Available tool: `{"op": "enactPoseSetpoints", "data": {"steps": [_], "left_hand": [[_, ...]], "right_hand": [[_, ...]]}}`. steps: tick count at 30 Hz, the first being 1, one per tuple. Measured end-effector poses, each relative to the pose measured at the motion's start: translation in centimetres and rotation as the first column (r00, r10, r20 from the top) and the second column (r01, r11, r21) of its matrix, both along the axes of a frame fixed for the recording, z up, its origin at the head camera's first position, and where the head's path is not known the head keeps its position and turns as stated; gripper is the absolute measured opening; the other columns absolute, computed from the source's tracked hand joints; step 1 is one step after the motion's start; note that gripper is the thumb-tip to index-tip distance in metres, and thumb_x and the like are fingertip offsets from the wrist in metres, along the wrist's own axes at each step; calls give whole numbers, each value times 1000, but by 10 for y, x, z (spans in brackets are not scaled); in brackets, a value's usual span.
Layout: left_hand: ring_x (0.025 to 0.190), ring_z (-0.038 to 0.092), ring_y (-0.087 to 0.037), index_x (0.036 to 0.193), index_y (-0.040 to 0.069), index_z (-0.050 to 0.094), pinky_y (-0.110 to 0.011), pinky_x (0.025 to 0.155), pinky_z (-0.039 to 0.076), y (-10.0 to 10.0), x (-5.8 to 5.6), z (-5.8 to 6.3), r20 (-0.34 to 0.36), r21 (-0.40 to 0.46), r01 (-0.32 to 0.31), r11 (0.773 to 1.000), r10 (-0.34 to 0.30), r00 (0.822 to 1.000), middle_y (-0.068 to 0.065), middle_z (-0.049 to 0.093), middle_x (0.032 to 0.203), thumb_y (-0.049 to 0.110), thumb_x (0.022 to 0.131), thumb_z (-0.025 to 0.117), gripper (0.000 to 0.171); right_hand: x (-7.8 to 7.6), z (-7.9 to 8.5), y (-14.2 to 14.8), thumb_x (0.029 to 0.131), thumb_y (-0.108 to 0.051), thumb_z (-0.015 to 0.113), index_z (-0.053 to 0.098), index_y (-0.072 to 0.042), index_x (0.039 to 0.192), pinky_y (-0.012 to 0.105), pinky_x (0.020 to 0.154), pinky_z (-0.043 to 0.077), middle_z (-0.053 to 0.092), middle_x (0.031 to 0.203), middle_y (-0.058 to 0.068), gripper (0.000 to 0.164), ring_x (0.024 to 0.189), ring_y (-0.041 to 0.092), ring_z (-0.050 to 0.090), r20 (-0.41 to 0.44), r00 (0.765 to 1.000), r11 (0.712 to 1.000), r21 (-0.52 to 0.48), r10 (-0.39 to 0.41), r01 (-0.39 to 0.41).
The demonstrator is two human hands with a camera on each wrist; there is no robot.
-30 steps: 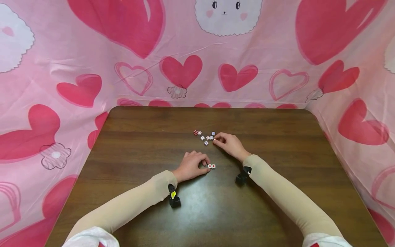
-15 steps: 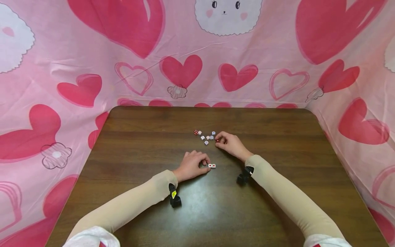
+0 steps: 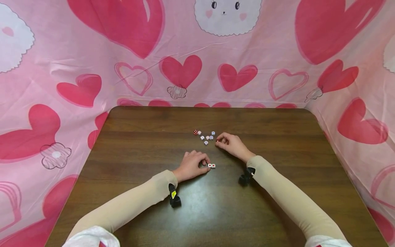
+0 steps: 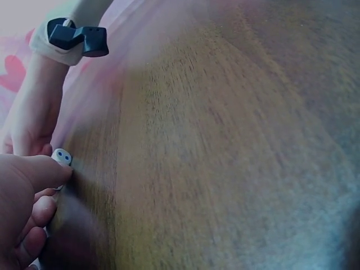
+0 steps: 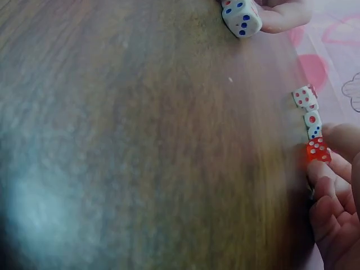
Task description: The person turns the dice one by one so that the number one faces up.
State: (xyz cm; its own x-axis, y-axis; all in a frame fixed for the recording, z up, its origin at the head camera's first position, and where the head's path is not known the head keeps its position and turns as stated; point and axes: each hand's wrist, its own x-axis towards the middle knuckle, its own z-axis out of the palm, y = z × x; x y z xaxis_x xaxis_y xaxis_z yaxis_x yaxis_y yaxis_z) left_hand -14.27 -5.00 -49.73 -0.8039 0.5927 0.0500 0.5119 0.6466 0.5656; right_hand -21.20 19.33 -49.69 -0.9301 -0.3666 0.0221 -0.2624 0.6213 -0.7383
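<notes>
My right hand (image 3: 233,145) pinches a red die with white pips (image 5: 318,150) between thumb and fingers, just right of a loose group of small dice. Nearer the front, my left hand (image 3: 192,166) has its thumb and index finger on a white die (image 3: 210,165), pinching it. A second white die (image 3: 213,166) sits side by side with that one. Both show a single red pip upward. In the left wrist view, the thumb partly covers the pinched white die (image 4: 63,156), whose blue pips show.
Several white dice (image 3: 208,138) with red or blue pips lie scattered beyond the hands. Another red die (image 3: 195,132) is at that group's left end. The brown wooden table (image 3: 148,137) meets a pink heart-patterned cloth (image 3: 237,96) behind and at the sides.
My right hand has drawn the red die slightly right, away from the group of dice, then stayed nearly still. My left hand and its two white dice have not visibly moved.
</notes>
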Motion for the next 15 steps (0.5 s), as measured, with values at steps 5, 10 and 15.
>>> {"op": "enactPoseSetpoints", "data": {"steps": [5, 10, 15], "left_hand": [[86, 48, -12, 100, 24, 69, -39, 86, 34, -1, -1, -2, -2, 1, -5, 1000, 5, 1000, 11, 61, 89, 32, 91, 80, 17], [86, 49, -12, 100, 24, 69, -39, 86, 35, -1, -1, -4, -8, 1, -7, 1000, 7, 1000, 12, 61, 89, 32, 91, 80, 16], [87, 50, -13, 100, 24, 69, -40, 87, 34, -1, -1, -4, 1, 5, -5, 1000, 5, 1000, 11, 61, 89, 32, 91, 80, 16]], "right_hand": [[1, 1, 2, 96, -19, 75, 72, -9, 107, 29, 69, 47, 67, 81, -1, 15, 72, 11, 58, -11, 999, 999, 17, 37, -37], [7, 5, 4, 97, -19, 75, 73, -11, 107, 31, 71, 49, 66, 83, -2, 13, 75, 13, 58, 19, 995, 994, 45, 94, -95], [18, 6, 7, 98, -19, 74, 73, -12, 107, 28, 68, 48, 66, 82, -5, 11, 73, 12, 57, 45, 981, 979, 66, 188, -190]]}}
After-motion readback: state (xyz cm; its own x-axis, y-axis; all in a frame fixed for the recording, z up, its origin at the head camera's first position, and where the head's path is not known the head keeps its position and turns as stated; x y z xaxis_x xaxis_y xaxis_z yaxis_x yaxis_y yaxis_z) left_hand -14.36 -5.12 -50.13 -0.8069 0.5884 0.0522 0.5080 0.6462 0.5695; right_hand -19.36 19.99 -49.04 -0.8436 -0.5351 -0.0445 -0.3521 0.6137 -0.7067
